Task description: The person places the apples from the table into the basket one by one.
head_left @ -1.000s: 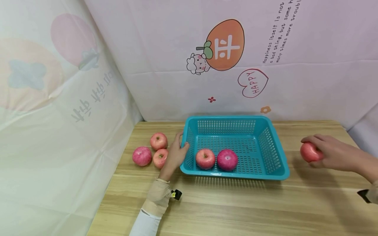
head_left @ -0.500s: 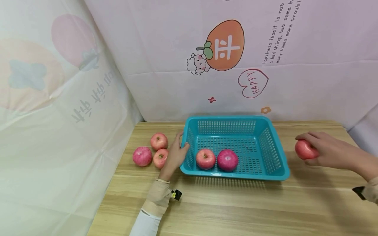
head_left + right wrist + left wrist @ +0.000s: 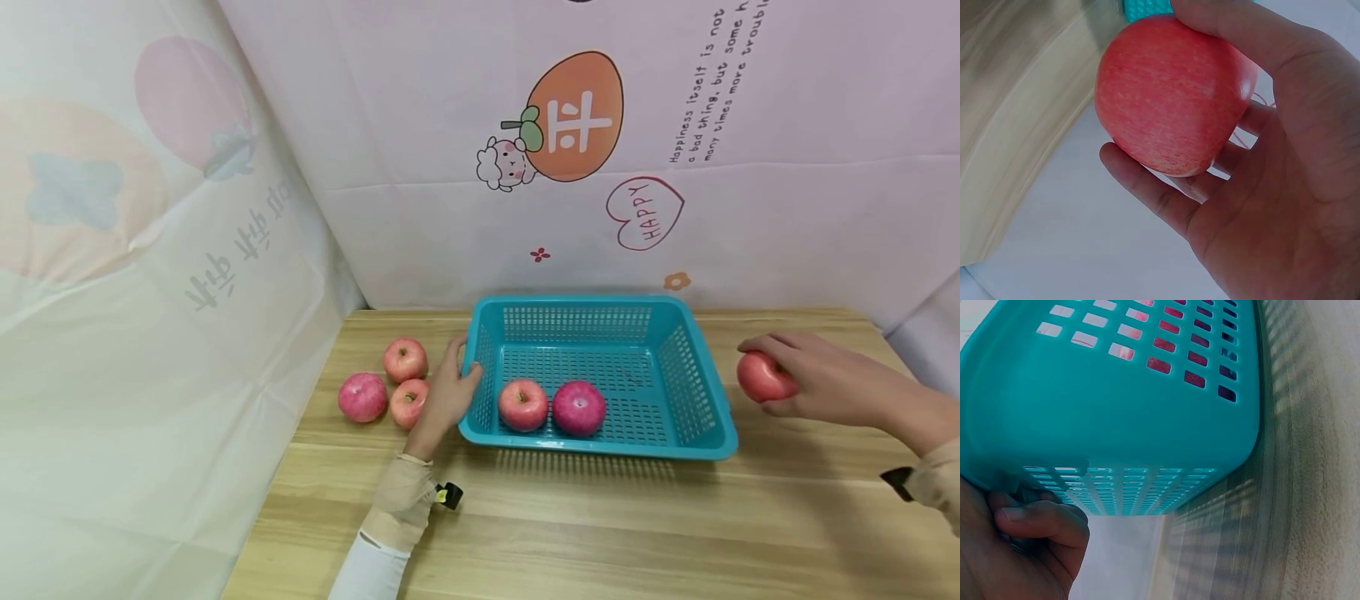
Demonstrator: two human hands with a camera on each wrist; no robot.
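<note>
The right grip (image 3: 832,385) is clasping a red apple (image 3: 763,377) above the wooden surface (image 3: 585,533), near the right wall of the turquoise basket (image 3: 592,448). The left grip (image 3: 446,392) is holding the basket's left rim, while a light-red apple (image 3: 522,406) and a magenta apple (image 3: 579,408) are lying inside, side by side, and three more apples (image 3: 362,397) are resting on the surface farther left.

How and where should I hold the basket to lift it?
Grip the basket by its rim at both short ends, coming from outside, left and right. The rim forms a lip there; your left hand holds one end, while the right hand grips an apple. Both apples inside sit left of centre, so that end may feel heavier.
</note>
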